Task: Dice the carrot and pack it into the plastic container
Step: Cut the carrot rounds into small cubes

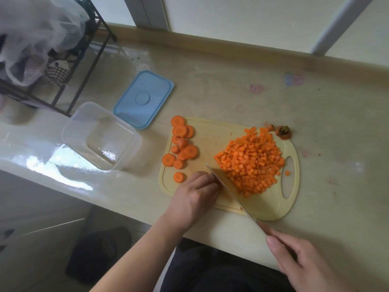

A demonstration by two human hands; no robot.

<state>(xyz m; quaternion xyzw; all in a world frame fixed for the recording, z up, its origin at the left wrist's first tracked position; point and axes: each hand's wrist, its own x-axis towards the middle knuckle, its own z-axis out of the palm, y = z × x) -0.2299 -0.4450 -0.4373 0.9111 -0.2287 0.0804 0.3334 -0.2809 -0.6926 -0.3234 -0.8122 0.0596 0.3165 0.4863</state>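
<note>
Head view: a knife (235,199) is gripped by the right hand (303,262), its blade touching the curled left hand (195,194), whose hold is hidden. Diced carrot (251,163) is heaped near the cutting board's (271,209) handle end, slices (181,144) at the opposite edge. The plastic container (101,135) is left beside it, uncovered.

Knife handle (280,242) hidden in right hand (303,262) — left fingertips tucked under.
</note>
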